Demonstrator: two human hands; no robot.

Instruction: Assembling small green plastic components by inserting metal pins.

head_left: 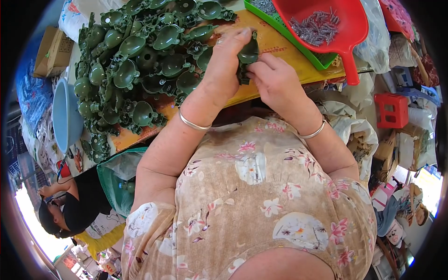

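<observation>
My left hand [225,63] is closed around a dark green plastic shell part [249,52] with a rounded hollow, held above the near edge of the table. Against the right side of that part, my right hand [275,78] has its fingers pinched together. Whatever may be between those fingertips is hidden. A large heap of similar green shell parts [125,73] lies to the left of my hands. Small coiled metal springs [317,29] fill a red scoop [351,60] at the far right.
The scoop rests over a green tray [322,64] on the yellow tabletop [280,44]. At the left are a blue basin [61,116] and a cardboard box [56,51]. A red stool [391,110] stands right. Two other people are farther off, one at each side.
</observation>
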